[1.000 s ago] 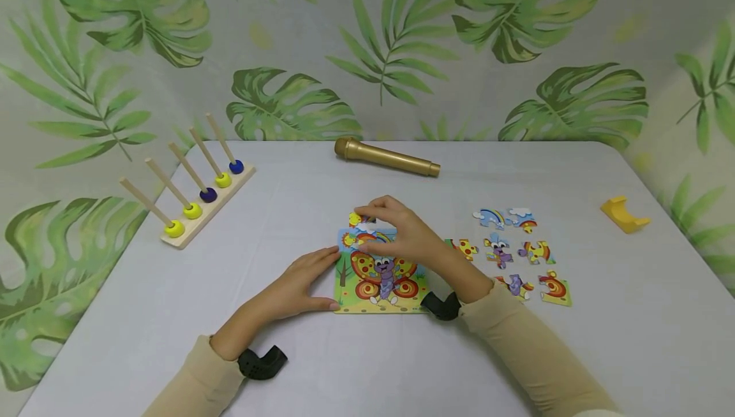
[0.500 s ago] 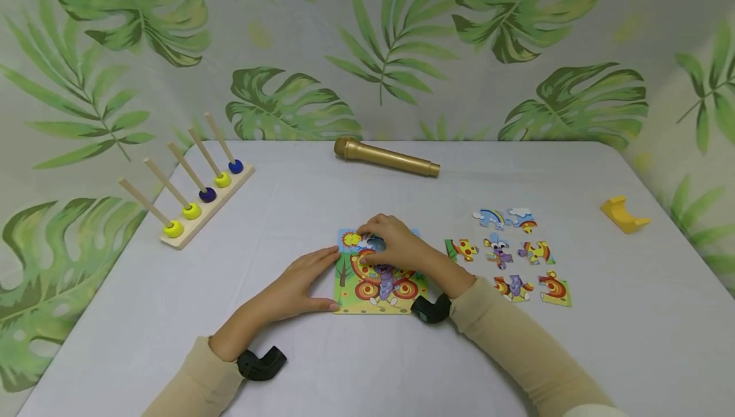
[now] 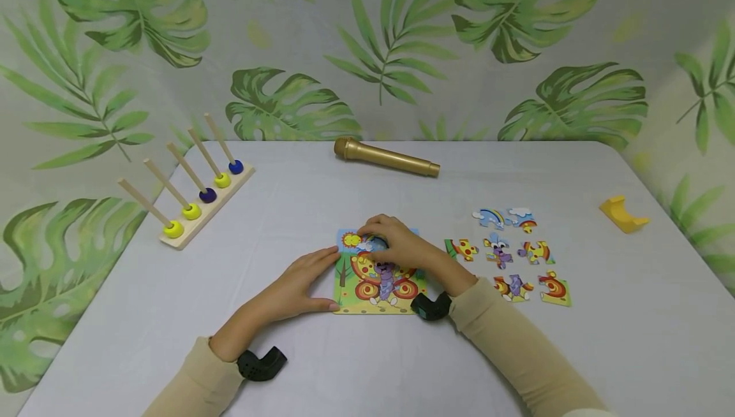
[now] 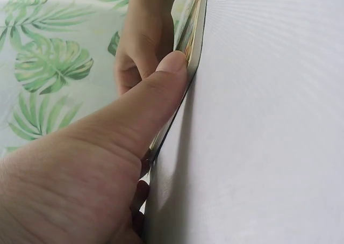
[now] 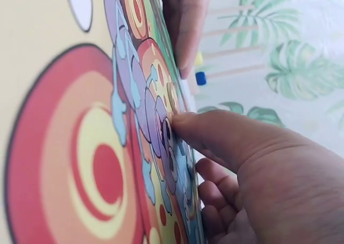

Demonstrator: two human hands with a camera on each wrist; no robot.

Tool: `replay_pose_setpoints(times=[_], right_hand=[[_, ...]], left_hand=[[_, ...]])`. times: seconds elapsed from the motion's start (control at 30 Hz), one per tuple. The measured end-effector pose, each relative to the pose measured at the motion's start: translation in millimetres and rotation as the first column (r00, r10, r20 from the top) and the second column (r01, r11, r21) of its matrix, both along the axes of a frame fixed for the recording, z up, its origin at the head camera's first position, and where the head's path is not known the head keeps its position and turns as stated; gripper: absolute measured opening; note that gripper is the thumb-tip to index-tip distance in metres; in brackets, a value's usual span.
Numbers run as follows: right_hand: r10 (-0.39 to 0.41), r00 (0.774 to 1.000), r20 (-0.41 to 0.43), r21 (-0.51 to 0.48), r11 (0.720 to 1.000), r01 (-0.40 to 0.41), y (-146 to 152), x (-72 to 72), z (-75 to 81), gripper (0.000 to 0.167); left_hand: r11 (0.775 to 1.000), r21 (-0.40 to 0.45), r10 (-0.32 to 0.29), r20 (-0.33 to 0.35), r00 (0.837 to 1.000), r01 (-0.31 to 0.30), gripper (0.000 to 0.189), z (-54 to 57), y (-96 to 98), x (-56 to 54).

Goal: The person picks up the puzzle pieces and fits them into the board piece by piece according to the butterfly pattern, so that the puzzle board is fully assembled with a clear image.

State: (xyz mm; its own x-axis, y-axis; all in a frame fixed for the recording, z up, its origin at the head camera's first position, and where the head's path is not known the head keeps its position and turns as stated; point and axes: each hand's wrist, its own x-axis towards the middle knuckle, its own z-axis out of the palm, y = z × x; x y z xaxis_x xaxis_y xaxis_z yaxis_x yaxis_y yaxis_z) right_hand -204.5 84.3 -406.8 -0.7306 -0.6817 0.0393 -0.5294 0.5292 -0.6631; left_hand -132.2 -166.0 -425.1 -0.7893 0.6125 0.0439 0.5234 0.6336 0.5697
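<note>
A square butterfly puzzle board (image 3: pixel 381 307) lies flat on the white table. My left hand (image 3: pixel 295 286) rests along its left edge, thumb at the lower corner and fairly straight fingertips at the upper edge. In the left wrist view, the thumb touches the rim of the board. My right hand (image 3: pixel 402 245) is over the board's top part and pinches a puzzle piece (image 3: pixel 351 240) with a sun on it, set in the upper left corner. The right thumb presses low against the picture in the right wrist view. Part of the piece is hidden by the fingers.
Several loose puzzle pieces (image 3: pixel 498 251) lie in rows right of the board. A gold toy microphone (image 3: pixel 390 158) lies behind. At the back left stands a wooden peg stand (image 3: pixel 215 203) with yellow and blue beads; a yellow curved block (image 3: pixel 623 215) sits far right.
The right hand brought the sun piece down from above the board's top edge onto its upper left corner, then almost stopped. The left hand stayed in place.
</note>
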Motion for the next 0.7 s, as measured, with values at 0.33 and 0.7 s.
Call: replay_pose_setpoints(times=[0.33, 0.7], right_hand=[[0.057, 0.991, -0.122, 0.056, 0.997, -0.051, -4.3, -3.3, -1.0, 0.043], [0.026, 0.996, -0.09, 0.083, 0.996, -0.018, -7.8, -3.5, 2.3, 0.043]], left_hand=[[1.0, 0.005, 0.001, -0.005, 1.0, -0.001, 0.089, 1.1, 1.2, 0.2], [0.999, -0.036, -0.012, -0.01, 1.0, 0.011, 0.091, 8.8, 3.8, -3.2]])
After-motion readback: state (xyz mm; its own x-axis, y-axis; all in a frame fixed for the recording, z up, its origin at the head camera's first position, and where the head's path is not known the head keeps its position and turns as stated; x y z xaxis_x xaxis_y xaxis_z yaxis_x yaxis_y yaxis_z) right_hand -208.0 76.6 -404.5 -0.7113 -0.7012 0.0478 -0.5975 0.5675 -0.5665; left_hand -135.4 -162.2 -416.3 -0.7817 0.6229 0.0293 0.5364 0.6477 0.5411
